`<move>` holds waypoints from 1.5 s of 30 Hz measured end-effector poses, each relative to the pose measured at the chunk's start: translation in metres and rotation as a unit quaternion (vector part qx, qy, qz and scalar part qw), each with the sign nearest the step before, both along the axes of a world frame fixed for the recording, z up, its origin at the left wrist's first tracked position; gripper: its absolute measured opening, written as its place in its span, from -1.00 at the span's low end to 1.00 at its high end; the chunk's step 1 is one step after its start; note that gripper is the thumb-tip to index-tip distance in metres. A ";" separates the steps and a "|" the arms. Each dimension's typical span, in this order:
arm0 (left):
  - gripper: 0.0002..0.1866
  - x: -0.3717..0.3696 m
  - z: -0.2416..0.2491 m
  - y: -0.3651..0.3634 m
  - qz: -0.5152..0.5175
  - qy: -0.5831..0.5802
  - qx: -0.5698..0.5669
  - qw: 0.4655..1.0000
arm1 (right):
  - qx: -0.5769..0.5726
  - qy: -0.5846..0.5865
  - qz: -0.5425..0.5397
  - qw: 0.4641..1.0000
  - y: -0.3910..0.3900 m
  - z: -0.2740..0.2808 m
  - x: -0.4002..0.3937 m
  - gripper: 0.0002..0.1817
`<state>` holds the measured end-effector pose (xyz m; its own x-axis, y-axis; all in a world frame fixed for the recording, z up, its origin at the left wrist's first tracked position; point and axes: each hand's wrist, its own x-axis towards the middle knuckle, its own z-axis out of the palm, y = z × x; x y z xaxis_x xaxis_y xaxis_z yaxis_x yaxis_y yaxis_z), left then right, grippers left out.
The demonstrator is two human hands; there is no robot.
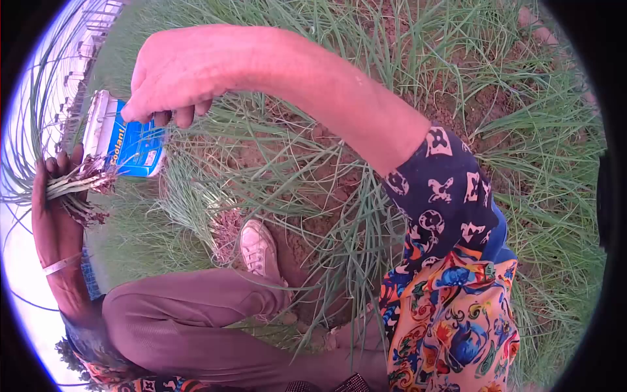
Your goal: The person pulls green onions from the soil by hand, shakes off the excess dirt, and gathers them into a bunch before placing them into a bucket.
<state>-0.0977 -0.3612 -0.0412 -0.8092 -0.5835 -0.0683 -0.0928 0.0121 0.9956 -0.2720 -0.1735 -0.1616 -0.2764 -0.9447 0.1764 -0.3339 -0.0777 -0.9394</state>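
Note:
The view lies on its side, with the sky at the left edge. My left hand [57,186] is closed around a bunch of spring onions [73,185]. Their pale stems and reddish, soil-covered roots stick out past my fingers, while the green leaves fan away beyond the hand. My right hand [173,78] hangs just apart from the bunch with its fingers curled. The inside of that hand is hidden. Behind and between both hands shows a blue and white coolant container [140,147], partly covered by my right fingers and the roots.
Long green onion plants [548,215] grow over brown soil [490,111] all around. A heap of pulled onions [225,228] with roots lies beside a pale shoe [258,248]. My bent leg [196,300] in mauve trousers takes up the lower part. A fence line [72,85] runs far off.

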 end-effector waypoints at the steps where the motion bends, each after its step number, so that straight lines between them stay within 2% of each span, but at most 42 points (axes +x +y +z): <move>1: -0.77 0.006 0.007 -0.011 0.063 0.031 -0.015 0.997 | -0.020 -0.064 -0.050 0.997 0.010 -0.012 -0.015 -0.75; 2: -0.79 0.023 0.015 -0.038 0.088 0.034 -0.011 0.995 | 0.063 -0.098 -0.062 0.991 0.007 -0.025 -0.033 -0.71; 3: -0.80 0.045 0.018 -0.062 0.113 0.041 -0.007 0.993 | 0.163 -0.004 -0.084 0.983 0.006 -0.045 -0.050 -0.76; 4: -0.82 0.055 0.003 -0.062 0.091 0.029 -0.021 0.995 | 0.259 0.024 -0.093 0.961 0.008 -0.058 -0.048 -0.81; 5: -0.84 0.070 -0.006 -0.072 0.031 0.059 0.089 0.994 | 0.339 0.041 -0.097 0.935 0.010 -0.066 -0.037 -0.84; 6: -0.84 0.079 -0.022 -0.075 0.035 0.066 0.102 0.992 | 0.393 0.043 -0.108 0.912 0.013 -0.091 -0.031 -0.83; 7: -0.84 0.083 -0.041 -0.084 0.037 0.066 0.119 0.990 | 0.474 0.093 -0.122 0.867 0.013 -0.107 -0.022 -0.82; 8: -0.84 0.080 -0.062 -0.080 0.068 0.073 0.145 0.984 | 0.472 0.158 -0.133 0.857 0.020 -0.144 -0.018 -0.80; 11: -0.85 0.071 -0.118 -0.073 0.137 0.008 0.153 0.979 | 0.466 0.214 -0.241 0.824 0.042 -0.226 -0.004 -0.76; 13: -0.85 0.070 -0.150 -0.070 0.153 -0.035 0.185 0.970 | 0.486 0.248 -0.278 0.791 0.053 -0.257 -0.001 -0.72; 14: -0.85 0.069 -0.165 -0.071 0.160 -0.055 0.203 0.965 | 0.453 0.347 -0.297 0.765 0.057 -0.278 0.003 -0.68; 17: -0.88 0.065 -0.204 -0.086 0.175 -0.091 0.190 0.962 | 0.474 0.433 -0.303 0.704 0.059 -0.286 0.022 -0.59; 18: -0.87 0.065 -0.219 -0.094 0.173 -0.089 0.213 0.957 | 0.510 0.411 -0.285 0.700 0.061 -0.285 0.025 -0.53; 21: -0.87 0.051 -0.242 -0.093 0.190 -0.117 0.229 0.947 | 0.511 0.396 -0.291 0.706 0.068 -0.286 0.024 -0.51; 25: -0.85 0.033 -0.259 -0.078 0.186 -0.153 0.206 0.948 | 0.471 0.190 -0.436 0.743 0.070 -0.292 0.007 -0.79; 26: -0.79 0.027 -0.260 -0.069 0.193 -0.167 0.199 0.946 | 0.407 0.126 -0.503 0.751 0.070 -0.291 0.006 -0.83; 29: -0.78 0.040 -0.263 -0.037 0.193 -0.192 0.214 0.938 | 0.394 0.045 -0.559 0.728 0.080 -0.281 0.011 -0.79; 30: -0.78 0.045 -0.264 -0.028 0.197 -0.191 0.226 0.935 | 0.367 0.056 -0.601 0.708 0.088 -0.293 0.012 -0.80; 33: -0.78 0.052 -0.259 -0.011 0.216 -0.188 0.256 0.923 | 0.307 0.058 -0.613 0.726 0.097 -0.291 0.013 -0.82; 34: -0.79 0.057 -0.265 -0.012 0.214 -0.180 0.259 0.924 | 0.308 0.027 -0.619 0.722 0.097 -0.291 0.016 -0.83; 37: -0.80 0.055 -0.265 -0.015 0.206 -0.186 0.247 0.928 | 0.180 -0.070 -0.674 0.714 0.099 -0.299 0.024 -0.82; 38: -0.80 0.056 -0.271 -0.019 0.195 -0.184 0.254 0.929 | 0.158 -0.092 -0.706 0.684 0.098 -0.302 0.029 -0.83; 39: -0.80 0.055 -0.273 -0.017 0.226 -0.200 0.248 0.921 | 0.129 -0.124 -0.703 0.688 0.100 -0.305 0.031 -0.83; 41: -0.79 0.052 -0.275 -0.016 0.269 -0.209 0.239 0.909 | 0.047 -0.171 -0.706 0.686 0.096 -0.273 0.027 -0.83; 42: -0.79 0.047 -0.274 -0.014 0.251 -0.209 0.246 0.913 | 0.080 -0.153 -0.681 0.712 0.099 -0.257 0.026 -0.85; 45: -0.79 0.037 -0.269 -0.003 0.225 -0.199 0.259 0.918 | 0.202 -0.162 -0.635 0.728 0.107 -0.286 0.029 -0.84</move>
<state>-0.0609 -0.3645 -0.3106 -0.3459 -0.6579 -0.6690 -0.3297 -0.5823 0.7431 -0.2425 -0.0662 -0.4475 -0.9371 0.1522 -0.3143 0.3492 0.4047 -0.8452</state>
